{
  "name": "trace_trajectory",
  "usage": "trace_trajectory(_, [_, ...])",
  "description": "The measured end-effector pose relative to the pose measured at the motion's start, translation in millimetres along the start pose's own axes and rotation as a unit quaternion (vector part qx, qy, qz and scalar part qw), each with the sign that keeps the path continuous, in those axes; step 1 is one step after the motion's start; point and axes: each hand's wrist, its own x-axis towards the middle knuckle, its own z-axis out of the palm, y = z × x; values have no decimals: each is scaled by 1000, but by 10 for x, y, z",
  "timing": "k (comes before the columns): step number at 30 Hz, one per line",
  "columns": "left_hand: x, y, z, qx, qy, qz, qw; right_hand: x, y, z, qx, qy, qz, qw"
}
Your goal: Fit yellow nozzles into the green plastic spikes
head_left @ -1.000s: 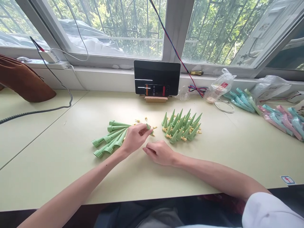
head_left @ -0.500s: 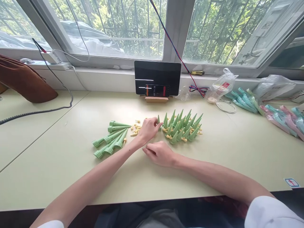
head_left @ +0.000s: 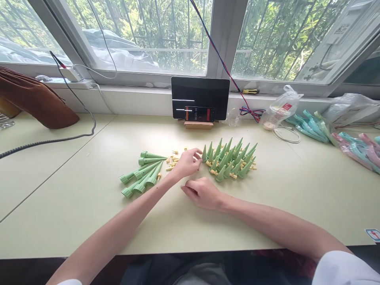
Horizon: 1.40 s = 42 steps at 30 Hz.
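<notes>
My left hand (head_left: 189, 162) is open, its bent fingers apart, beside an upright green plastic watering spike (head_left: 204, 154) at the left edge of a group. That group of green spikes (head_left: 227, 160) stands tips up on the table, with yellow valves (head_left: 233, 175) at their bases. My right hand (head_left: 204, 193) rests nearer me, fingers curled closed; anything inside them is hidden. To the left, several green spikes (head_left: 145, 174) lie fanned out, their tips toward the left hand. Loose yellow valves (head_left: 172, 162) lie between these and the left hand, partly covered by it.
A phone (head_left: 199, 114) showing a timer leans on a dark tablet (head_left: 202, 95) in a cardboard stand (head_left: 198, 125). Plastic bags (head_left: 282, 111) and pastel wrapped items (head_left: 308, 124) lie at the right. A coiled black cord (head_left: 59, 138) crosses the left side near a brown bag (head_left: 41, 103).
My left hand has let go of the upright spike, which now stands closer to the group on the right. My right hand keeps its curled pose. The view has shifted slightly.
</notes>
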Motion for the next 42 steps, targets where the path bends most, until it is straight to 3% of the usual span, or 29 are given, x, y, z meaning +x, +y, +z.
trace_trajectory(5, [-61, 18, -337, 33, 8, -10, 999, 4, -29, -27, 7, -1, -1, 1000])
trace_trajectory(9, [-8, -79, -670, 193, 76, 32, 978, 7, -50, -50, 6, -11, 5, 1000])
trace_trajectory(11, [26, -143, -752, 267, 70, 66, 959, 7, -51, -53, 7, -11, 6, 1000])
trace_trajectory(16, [104, -259, -644, 329, -32, 120, 936, 8, -55, -52, 14, -11, 14, 1000])
trace_trajectory(22, [134, -287, -491, 355, -40, 128, 925, 11, -51, -40, 25, -1, 22, 999])
trace_trajectory(28, [-36, -209, -568, 363, -30, 123, 923, 12, -41, -38, 24, -3, 20, 999])
trace_trajectory(34, [-139, -208, -991, 347, 24, 92, 933, 1, -40, -40, 15, -12, 25, 999])
trace_trajectory(38, [-179, -305, -1304, 392, -4, 45, 919, 3, -39, -47, 7, -19, 33, 999])
trace_trajectory(42, [-205, -411, -1469, 391, -4, 4, 920, 7, -43, -56, 2, -21, 34, 999])
